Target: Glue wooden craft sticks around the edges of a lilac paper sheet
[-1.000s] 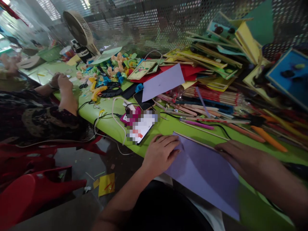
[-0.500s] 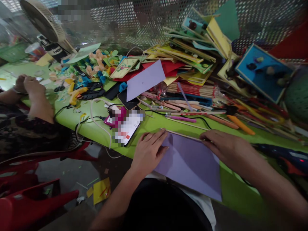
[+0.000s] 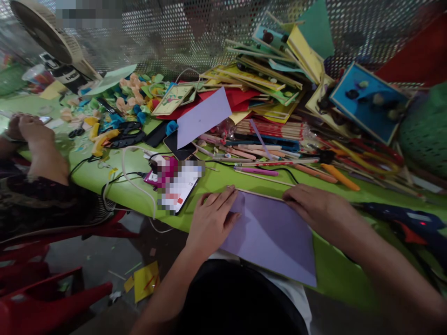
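Note:
A sheet of purple paper (image 3: pixel 272 242) lies in front of me, overhanging the table's near edge. Along its far edge runs a thin wooden stick (image 3: pixel 260 194). My left hand (image 3: pixel 214 216) rests on the paper's far left corner, fingers stretched out over the stick's left end and thumb apart on the sheet. At the other end, my right hand (image 3: pixel 310 202) has its fingers closed on the stick near the far right corner; its fingertips are partly hidden.
A phone (image 3: pixel 179 193) lies left of my hands. A dark blue glue gun (image 3: pixel 401 216) with a red light is at right. Sticks, pencils and framed cards (image 3: pixel 261 77) pile up behind. Another person's hands (image 3: pixel 31 128) rest at far left, near a fan (image 3: pixel 44 30).
The whole view has shifted slightly, so things appear a little further left. Both hands keep their places on the stick and paper.

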The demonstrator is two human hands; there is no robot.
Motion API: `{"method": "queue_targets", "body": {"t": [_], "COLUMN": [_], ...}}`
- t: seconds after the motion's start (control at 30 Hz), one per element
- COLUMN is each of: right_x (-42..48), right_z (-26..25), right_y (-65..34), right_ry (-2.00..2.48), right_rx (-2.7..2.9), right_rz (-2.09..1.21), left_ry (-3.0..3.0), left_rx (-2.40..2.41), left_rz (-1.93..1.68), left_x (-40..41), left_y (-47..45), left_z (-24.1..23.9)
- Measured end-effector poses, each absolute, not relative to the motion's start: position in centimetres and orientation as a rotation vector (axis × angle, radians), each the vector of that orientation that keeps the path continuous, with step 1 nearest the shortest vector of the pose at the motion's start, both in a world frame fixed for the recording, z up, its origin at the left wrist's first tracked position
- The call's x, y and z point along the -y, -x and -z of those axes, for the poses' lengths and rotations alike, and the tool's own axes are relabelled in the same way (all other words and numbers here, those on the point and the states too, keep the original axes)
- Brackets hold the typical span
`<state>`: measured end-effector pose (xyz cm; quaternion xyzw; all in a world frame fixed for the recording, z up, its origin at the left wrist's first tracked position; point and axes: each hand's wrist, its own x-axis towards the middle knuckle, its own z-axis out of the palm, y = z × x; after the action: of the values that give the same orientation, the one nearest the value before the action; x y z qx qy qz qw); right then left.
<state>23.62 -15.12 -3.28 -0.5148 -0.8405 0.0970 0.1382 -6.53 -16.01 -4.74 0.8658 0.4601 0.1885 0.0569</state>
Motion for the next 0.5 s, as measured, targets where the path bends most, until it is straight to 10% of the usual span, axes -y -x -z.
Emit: {"method": "queue_targets", "body": {"t": [0.5], "right_x": [19.2], "right_z": [-1.0], "right_y": [-26.6], "right_ry": [1.656], "right_rx": [2.158], "right_rz": [-0.132], "left_ry": [-2.673], "left_rx": [-1.384], "left_rz": [-0.549], "left_x": [15.8], "left_y": [6.7], "left_z": [5.0]}}
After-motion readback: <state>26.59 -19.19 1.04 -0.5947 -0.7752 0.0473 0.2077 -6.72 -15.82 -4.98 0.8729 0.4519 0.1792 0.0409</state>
